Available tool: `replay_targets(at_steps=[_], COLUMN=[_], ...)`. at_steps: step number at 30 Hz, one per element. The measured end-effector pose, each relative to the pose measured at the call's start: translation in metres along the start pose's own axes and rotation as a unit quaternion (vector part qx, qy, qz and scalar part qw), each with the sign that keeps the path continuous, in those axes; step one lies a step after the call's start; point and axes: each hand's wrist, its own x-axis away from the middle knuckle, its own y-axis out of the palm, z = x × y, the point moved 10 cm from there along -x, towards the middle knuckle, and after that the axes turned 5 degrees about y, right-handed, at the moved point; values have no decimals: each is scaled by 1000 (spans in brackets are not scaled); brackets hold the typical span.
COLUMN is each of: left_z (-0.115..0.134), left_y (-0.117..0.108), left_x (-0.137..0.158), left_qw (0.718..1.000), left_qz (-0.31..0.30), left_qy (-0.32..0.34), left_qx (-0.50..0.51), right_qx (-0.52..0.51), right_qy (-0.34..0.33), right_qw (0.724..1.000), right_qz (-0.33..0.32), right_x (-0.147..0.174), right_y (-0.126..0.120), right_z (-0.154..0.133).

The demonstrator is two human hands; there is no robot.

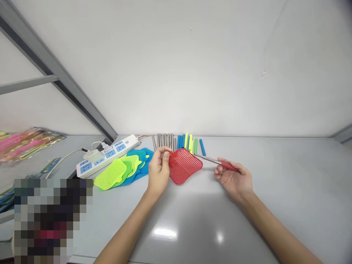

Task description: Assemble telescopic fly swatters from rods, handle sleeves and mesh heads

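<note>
My left hand [160,168] pinches the edge of a red mesh fly swatter head [183,167] above the grey table. In my right hand [233,179] is a metal rod with a red handle grip [228,166], its thin end pointing left towards the red head. Whether the rod's tip touches the head I cannot tell. Behind my hands lie several metal rods [165,141] side by side. Beside them are blue, yellow and green grip sleeves [190,143]. Left of my left hand rests a pile of yellow, green and blue swatter heads [112,173].
A white power strip [110,154] with plugs and cables lies behind the pile. Packaged pink and yellow goods [27,143] sit at the far left, beyond a grey metal frame [63,80]. A white wall [206,73] stands at the table's back; a blurred patch covers the lower left.
</note>
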Motion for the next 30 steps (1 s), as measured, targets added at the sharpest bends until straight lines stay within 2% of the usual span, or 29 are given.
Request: replay_targets(at_steps=[4, 7, 10, 15, 19, 24, 26, 27, 28, 29, 30], left_z=[-31, -47, -54, -56, -52, -48, -46, -44, -38, -36, -36], left_y=[28, 48, 63, 83, 93, 102, 112, 120, 129, 134, 137], left_x=[12, 26, 38, 56, 70, 78, 85, 91, 101, 108, 112], left_qw=[982, 947, 913, 871, 837, 805, 773, 740, 685, 661, 649], left_qz=[-65, -112, -139, -179, -219, -271, -312, -341, -389, -413, -423], left_qy=[-119, -200, -254, -309, -346, -341, -335, -339, -351, -357, -362], left_qx=[131, 224, 287, 337, 362, 402, 440, 471, 506, 514, 518], right_qx=[15, 35, 50, 34, 63, 103, 105, 102, 99, 98, 99], right_qy=[-5, -14, -26, -25, -26, -25, -23, -21, -18, -14, -11], right_qw=[1000, 999, 998, 998, 996, 992, 992, 992, 993, 993, 993], right_qz=[20, 24, 32, 50, 62, 68, 66, 64, 61, 58, 58], right_x=[-1, -2, -3, -2, -2, -2, -2, -3, -3, -3, -3], right_y=[-9, -13, -13, -13, -12, -11, -10, -10, -9, -9, -9], right_z=[-4, -6, -8, -9, -8, -2, 1, 2, 3, 5, 6])
